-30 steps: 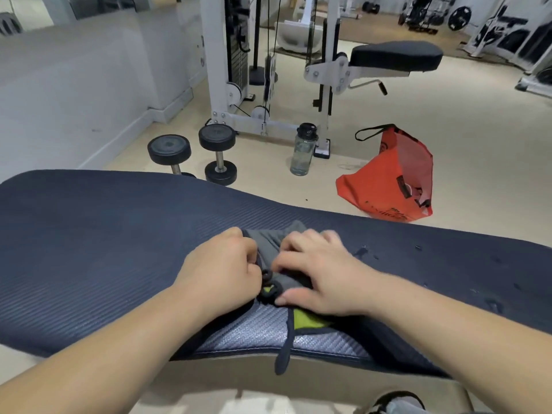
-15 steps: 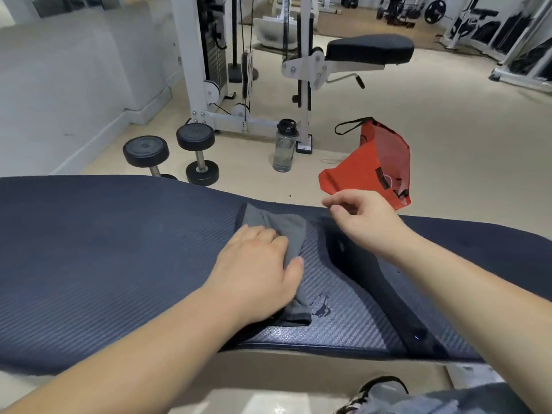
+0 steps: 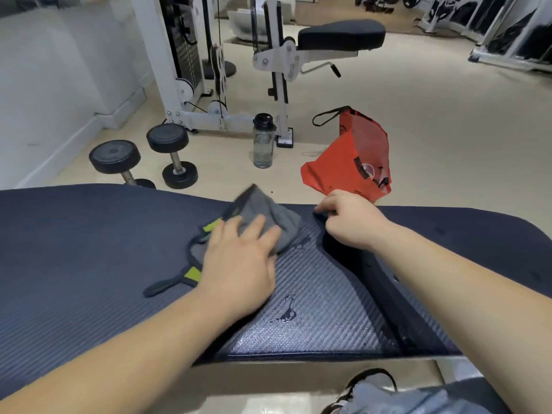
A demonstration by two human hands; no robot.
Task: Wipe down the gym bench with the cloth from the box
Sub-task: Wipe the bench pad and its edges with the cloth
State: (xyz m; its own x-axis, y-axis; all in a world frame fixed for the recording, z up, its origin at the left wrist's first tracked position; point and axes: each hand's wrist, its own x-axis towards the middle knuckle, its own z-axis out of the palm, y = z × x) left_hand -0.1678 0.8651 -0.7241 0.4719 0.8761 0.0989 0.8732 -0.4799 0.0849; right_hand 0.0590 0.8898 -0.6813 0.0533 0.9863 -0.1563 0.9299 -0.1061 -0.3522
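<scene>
A dark blue ribbed mat (image 3: pixel 74 249) covers the gym bench. A flap of it is folded back on the right, baring a shiny woven bench surface (image 3: pixel 322 318) with wet spots (image 3: pixel 286 312). My left hand (image 3: pixel 239 264) presses flat on a grey cloth (image 3: pixel 268 216) near the bench's far edge. The cloth has green tabs and a dark strap trailing to the left. My right hand (image 3: pixel 349 222) pinches the top edge of the folded-back flap (image 3: pixel 373 279).
On the floor beyond the bench stand a clear water bottle (image 3: pixel 263 141), a red bag (image 3: pixel 349 156) and two black dumbbells (image 3: pixel 116 156) (image 3: pixel 176 153). A white cable machine with a black seat (image 3: pixel 340 34) rises behind them. My shoe (image 3: pixel 367 386) shows at the bottom.
My left hand has pushed the cloth away toward the far edge, and its green tabs and strap now show. My right hand has dropped onto the flap's edge and closed on it.
</scene>
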